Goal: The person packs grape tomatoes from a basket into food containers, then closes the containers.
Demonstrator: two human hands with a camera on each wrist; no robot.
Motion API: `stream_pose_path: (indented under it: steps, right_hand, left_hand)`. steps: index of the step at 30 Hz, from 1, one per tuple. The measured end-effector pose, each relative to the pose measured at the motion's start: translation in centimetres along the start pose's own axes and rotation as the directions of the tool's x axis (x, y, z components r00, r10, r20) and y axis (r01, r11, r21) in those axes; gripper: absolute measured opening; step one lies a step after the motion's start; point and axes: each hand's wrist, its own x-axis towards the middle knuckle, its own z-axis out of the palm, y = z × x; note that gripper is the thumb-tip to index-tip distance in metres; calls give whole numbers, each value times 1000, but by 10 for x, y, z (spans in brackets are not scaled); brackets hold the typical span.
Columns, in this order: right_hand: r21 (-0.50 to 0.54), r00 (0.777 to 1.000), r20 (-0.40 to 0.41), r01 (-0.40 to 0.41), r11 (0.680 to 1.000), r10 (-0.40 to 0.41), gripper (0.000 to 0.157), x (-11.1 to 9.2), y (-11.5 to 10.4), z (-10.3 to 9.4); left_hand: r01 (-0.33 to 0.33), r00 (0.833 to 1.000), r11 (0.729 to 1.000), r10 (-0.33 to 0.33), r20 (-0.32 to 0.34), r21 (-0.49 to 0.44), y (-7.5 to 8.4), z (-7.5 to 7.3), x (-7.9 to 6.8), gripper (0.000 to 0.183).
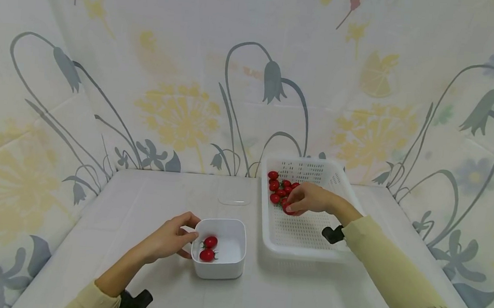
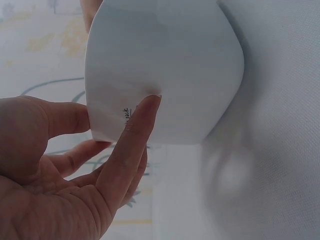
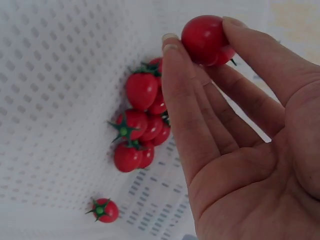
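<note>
Over the white slotted basket (image 1: 269, 233), my right hand (image 1: 313, 198) pinches a red cherry tomato (image 3: 202, 39) between thumb and fingertips. Part of a second red shape shows just behind it in the right wrist view. More cherry tomatoes (image 1: 274, 185) lie grouped along the basket's left side, partly hidden by the hand. My left hand (image 1: 170, 237) holds the left side of a small white square container (image 1: 226, 270), thumb at the rim and fingers along the outer wall (image 2: 180, 65). Two cherry tomatoes (image 1: 207, 255) with green stems lie inside the container.
A white cloth-covered table (image 1: 183, 192) lies under both vessels. Behind the container is a small clear flat piece (image 1: 234, 202). A flower-printed curtain (image 1: 184, 71) rises at the table's back and sides. One tomato (image 3: 106, 211) lies apart from the others in the basket.
</note>
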Motion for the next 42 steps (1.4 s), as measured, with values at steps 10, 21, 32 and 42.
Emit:
stream_pose_path:
  steps: [10, 21, 32, 42]
  right_hand:
    - [-5, 999, 1, 50, 999, -50, 19, -7, -21, 11]
    - [36, 992, 37, 121, 992, -122, 18, -12, -38, 20]
    - [53, 987, 36, 153, 987, -155, 17, -23, -56, 25]
    - [53, 984, 1, 177, 983, -177, 17, -26, -78, 44]
  left_hand:
    - [1, 1000, 1000, -1, -3, -1, 0, 0, 0, 29]
    - [2, 1000, 1000, -2, -8, -12, -2, 1, -1, 31]
    - [-3, 1000, 1000, 3, -2, -10, -1, 1, -1, 31]
    - [2, 1000, 1000, -2, -4, -8, -1, 1, 0, 31]
